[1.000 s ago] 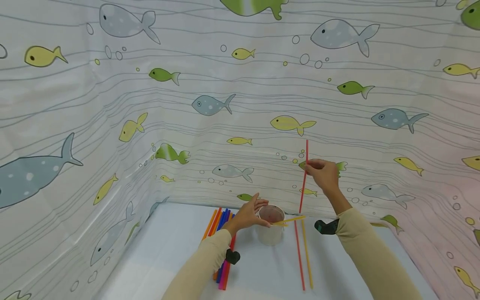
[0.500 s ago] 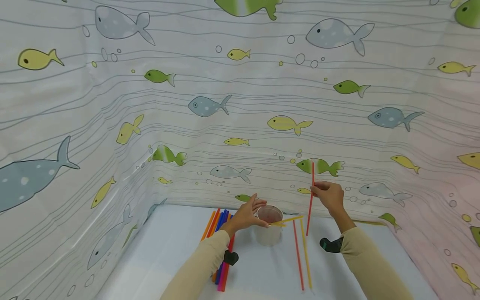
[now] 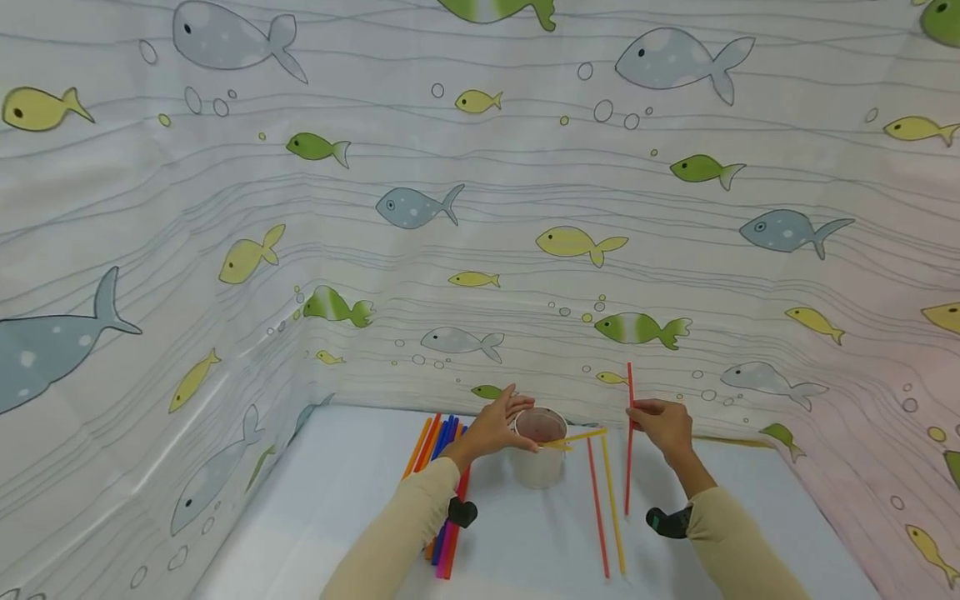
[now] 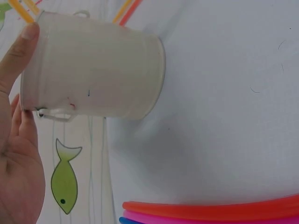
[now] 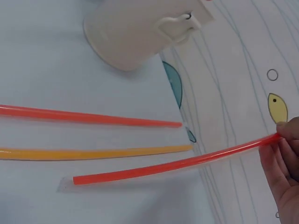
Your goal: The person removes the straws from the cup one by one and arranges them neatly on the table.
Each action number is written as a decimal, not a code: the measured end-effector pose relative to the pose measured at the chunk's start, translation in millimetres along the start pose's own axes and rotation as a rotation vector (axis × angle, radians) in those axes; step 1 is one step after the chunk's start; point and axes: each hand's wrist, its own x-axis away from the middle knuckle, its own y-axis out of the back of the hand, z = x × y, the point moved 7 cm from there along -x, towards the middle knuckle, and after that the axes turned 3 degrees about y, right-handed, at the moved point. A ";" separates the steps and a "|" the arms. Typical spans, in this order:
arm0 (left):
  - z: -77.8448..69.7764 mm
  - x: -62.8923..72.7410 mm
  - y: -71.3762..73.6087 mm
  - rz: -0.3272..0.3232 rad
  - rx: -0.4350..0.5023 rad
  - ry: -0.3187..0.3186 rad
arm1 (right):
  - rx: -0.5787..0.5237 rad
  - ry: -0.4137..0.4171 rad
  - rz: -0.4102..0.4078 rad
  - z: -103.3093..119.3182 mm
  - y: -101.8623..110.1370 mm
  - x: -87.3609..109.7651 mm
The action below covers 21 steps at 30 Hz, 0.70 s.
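Observation:
In the head view my right hand pinches a red drinking straw near its middle. The straw stands almost upright; in the right wrist view its lower end is over the white table, close to the surface. My left hand holds a small white bucket by its rim, thumb on the near side. Two yellow straws stick out over the bucket's rim beside that thumb. A red straw and a yellow straw lie side by side between the bucket and the held straw.
A bundle of orange, blue, pink and red straws lies on the table left of the bucket, partly under my left forearm. A fish-patterned sheet hangs behind and at both sides of the table.
My right hand has come down from in front of the back sheet, bringing the red straw low over the table, right of the yellow one. My left hand and the bucket have stayed put.

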 end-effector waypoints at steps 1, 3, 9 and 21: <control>-0.6 0.2 0.1 -0.001 0.002 -0.002 | -0.002 -0.011 0.003 -3.5 -1.0 1.4; -1.3 0.4 0.5 0.000 0.006 -0.002 | -0.012 -0.025 0.011 -10.8 -2.8 3.3; -3.4 1.6 0.1 0.010 0.018 -0.004 | -0.043 -0.095 0.066 -31.9 -11.8 8.4; -5.4 2.7 -1.1 0.007 0.037 -0.017 | 0.019 -0.198 0.142 -58.8 -27.4 20.2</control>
